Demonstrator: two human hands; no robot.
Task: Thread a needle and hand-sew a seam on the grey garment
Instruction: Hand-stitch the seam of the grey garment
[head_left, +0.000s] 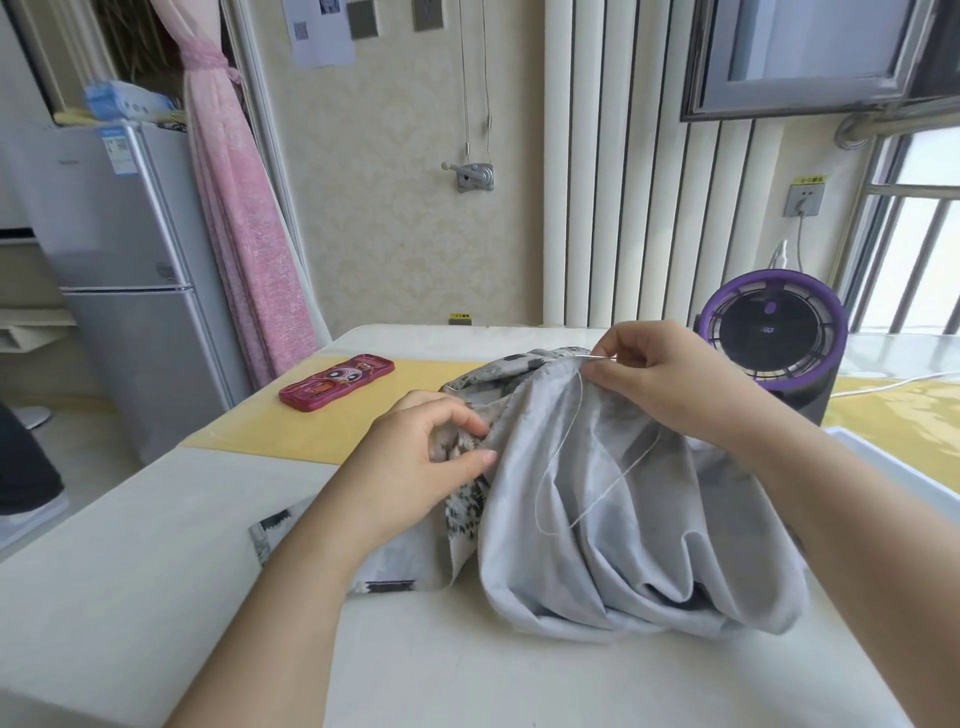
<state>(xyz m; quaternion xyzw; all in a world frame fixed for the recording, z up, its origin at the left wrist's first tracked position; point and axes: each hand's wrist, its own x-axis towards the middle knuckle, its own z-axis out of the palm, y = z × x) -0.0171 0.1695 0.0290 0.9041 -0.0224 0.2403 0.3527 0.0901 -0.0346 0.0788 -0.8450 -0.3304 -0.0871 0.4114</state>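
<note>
Fridge (119, 260): silver, on the floor far left of the grey garment (623, 545).
Curtain (239, 208): pink, tied back, hanging behind and left of the garment.
Red case (336, 382): flat with a cartoon face, on the yellow mat (291, 431), left of the garment and well apart from it.
Left hand (436, 452): thumb and fingers pinch a patterned fold at the garment's left side.
Garment: heaped mid-counter.
Thread (615, 483): white, looping down the garment's front.
Needle (597, 357): at the garment's top edge.
Right hand (660, 374): fingers closed on the needle, covering the garment's upper right.
Fan (774, 332): purple-rimmed, right behind the garment, partly hidden by the right forearm.
Counter (156, 571): white, with the mat running behind the garment.
Room: cream patterned wall, white ribbed panel, barred window on the right.
</note>
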